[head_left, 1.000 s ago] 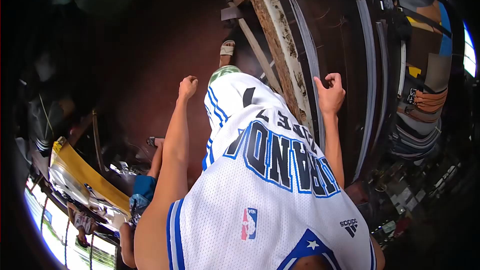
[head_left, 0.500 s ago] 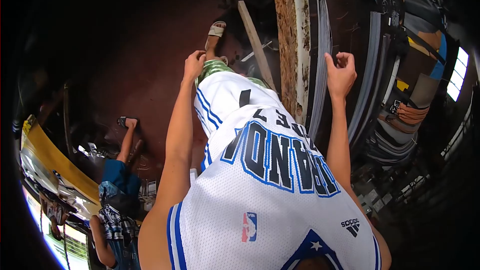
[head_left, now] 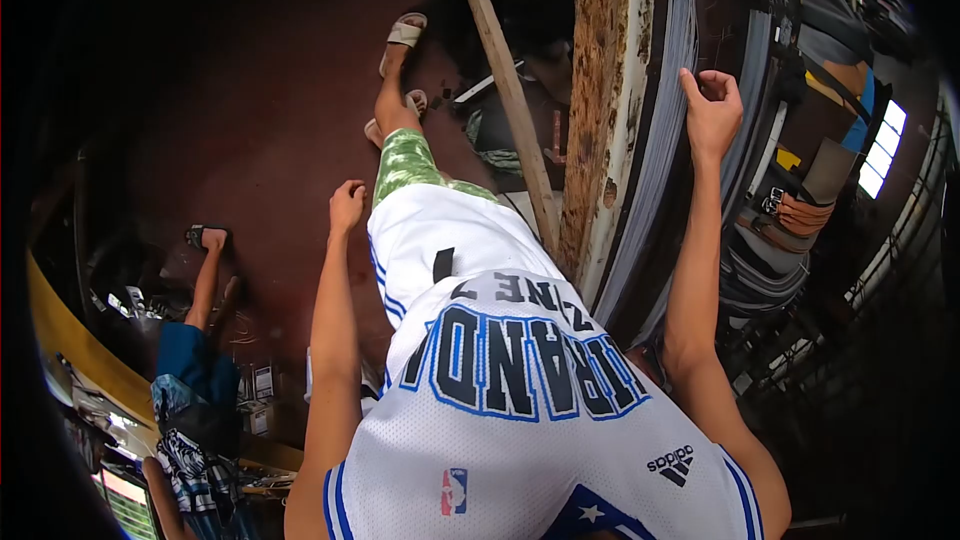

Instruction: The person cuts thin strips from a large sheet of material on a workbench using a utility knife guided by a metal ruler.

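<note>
Floor (head_left: 250,90): dark reddish-brown, bare, dimly lit. A rusted beam (head_left: 598,90) with flaking white paint runs up the frame right of centre. A pale wooden slat (head_left: 512,115) lies diagonally just beside it. Daylight enters through bright window openings (head_left: 880,145) at the far right; elsewhere the room is in shadow. A yellow band (head_left: 75,345) curves along the left margin. Striped bundles (head_left: 770,260) are piled at right. A second person (head_left: 195,380) is at lower left.

Rusty beam (head_left: 598,100) ran thru the shop. Wooden slat (head_left: 510,100) lay just left of it, red floor (head_left: 250,90) beyond. Another person (head_left: 190,370) sat far left.
</note>
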Tool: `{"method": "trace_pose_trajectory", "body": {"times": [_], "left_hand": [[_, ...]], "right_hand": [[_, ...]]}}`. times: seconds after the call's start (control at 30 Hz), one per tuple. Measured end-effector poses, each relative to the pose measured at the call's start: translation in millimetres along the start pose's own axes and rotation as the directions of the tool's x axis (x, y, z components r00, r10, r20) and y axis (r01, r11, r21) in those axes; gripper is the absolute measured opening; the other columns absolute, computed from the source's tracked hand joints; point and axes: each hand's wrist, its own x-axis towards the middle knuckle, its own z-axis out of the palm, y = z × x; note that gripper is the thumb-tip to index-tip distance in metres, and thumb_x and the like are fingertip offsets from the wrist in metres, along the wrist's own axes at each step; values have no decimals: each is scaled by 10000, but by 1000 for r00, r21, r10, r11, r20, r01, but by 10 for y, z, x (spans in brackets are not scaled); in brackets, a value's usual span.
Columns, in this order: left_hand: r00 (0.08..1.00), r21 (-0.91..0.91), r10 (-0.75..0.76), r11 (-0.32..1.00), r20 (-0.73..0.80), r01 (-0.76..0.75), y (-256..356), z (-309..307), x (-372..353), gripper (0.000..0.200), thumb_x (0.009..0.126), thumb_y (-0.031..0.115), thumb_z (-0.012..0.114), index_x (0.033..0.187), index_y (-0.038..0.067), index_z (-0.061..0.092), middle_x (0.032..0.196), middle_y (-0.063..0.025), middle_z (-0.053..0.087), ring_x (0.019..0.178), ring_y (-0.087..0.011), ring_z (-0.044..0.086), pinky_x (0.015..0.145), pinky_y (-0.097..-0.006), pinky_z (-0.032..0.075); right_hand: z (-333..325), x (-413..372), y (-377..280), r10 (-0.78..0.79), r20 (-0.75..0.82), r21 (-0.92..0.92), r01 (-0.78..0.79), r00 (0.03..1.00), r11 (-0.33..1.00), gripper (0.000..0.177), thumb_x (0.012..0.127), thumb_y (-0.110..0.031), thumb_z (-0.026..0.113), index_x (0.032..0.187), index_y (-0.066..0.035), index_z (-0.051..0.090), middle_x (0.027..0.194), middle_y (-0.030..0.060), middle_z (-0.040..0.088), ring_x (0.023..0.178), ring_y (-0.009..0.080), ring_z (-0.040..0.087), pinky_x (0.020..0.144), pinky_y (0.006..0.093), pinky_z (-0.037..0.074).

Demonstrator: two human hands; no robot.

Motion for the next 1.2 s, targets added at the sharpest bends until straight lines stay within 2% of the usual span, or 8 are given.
{"method": "trace_pose_trajectory", "body": {"times": [0.43, 0.6, 0.7, 0.87, 0.97, 1.03, 1.13, 1.2], "left_hand": [[998, 112, 39, 993, 50, -45, 457, -36, 17, 286, 927, 189, 583, 1124, 2, 673, 1041, -202, 705, 995, -329, 687, 869, -383, 523], [997, -15, 41, 999, 59, -41, 957, -480, 392, 277, 936, 166, 563, 1121, -11, 668, 938, -155, 730, 888, -241, 718, 792, -341, 542], [980, 120, 192, 973, 53, -197, 1251, -708, 602, 279, 957, 178, 564, 1132, -16, 661, 907, -115, 726, 820, -154, 692, 737, -297, 534], [969, 163, 235, 956, 69, -244, 1640, -868, 757, 279, 953, 181, 570, 1127, -18, 661, 908, -106, 728, 795, -149, 682, 724, -294, 525], [972, 190, 215, 955, 90, -229, 1782, -930, 806, 270, 950, 182, 574, 1122, -7, 664, 901, -104, 727, 814, -162, 692, 731, -300, 527], [957, 347, 283, 893, 61, -286, 2064, -723, 506, 268, 938, 196, 567, 1112, 21, 672, 966, -166, 718, 898, -299, 705, 798, -359, 530], [926, 165, 377, 913, 9, -373, 2585, -432, 400, 235, 942, 200, 571, 1083, 51, 686, 912, -175, 703, 840, -325, 694, 748, -389, 526], [911, -17, 404, 915, 83, -404, 3319, -210, 65, 236, 958, 208, 574, 1066, 34, 691, 832, -122, 705, 726, -183, 663, 704, -329, 524]], "right_hand": [[-252, 278, 623, 125, 174, 253, -167, 977, 953, 255, 808, -125, 817, 914, -17, 612, 828, -8, 628, 766, 53, 571, 688, 205, 452], [-176, 241, 567, 192, 196, 283, -242, 962, 928, 243, 820, -107, 804, 908, -20, 596, 832, -16, 617, 776, 43, 566, 701, 198, 451], [-228, 230, 579, 214, 223, 327, -280, 951, 903, 233, 831, -96, 790, 919, -19, 589, 850, -7, 620, 791, 48, 574, 722, 200, 461], [-263, 176, 713, 237, 203, 337, -295, 950, 894, 231, 855, -97, 765, 960, -11, 579, 894, 22, 631, 840, 75, 601, 769, 218, 486], [-274, 159, 767, 236, 148, 326, -273, 960, 905, 242, 852, -102, 768, 973, -9, 580, 903, 30, 638, 853, 88, 609, 784, 229, 494], [-432, 77, 1027, 243, 141, 362, -278, 960, 890, 248, 850, -102, 770, 981, -7, 583, 912, 36, 643, 860, 93, 613, 793, 233, 497], [-492, 40, 1017, 240, 123, 407, -270, 963, 873, 257, 846, -101, 773, 993, -4, 587, 928, 47, 652, 876, 101, 621, 808, 240, 501], [-500, 36, 999, 240, 132, 417, -274, 962, 867, 293, 839, -95, 776, 1043, 12, 595, 986, 85, 669, 911, 123, 635, 830, 257, 512]]}}
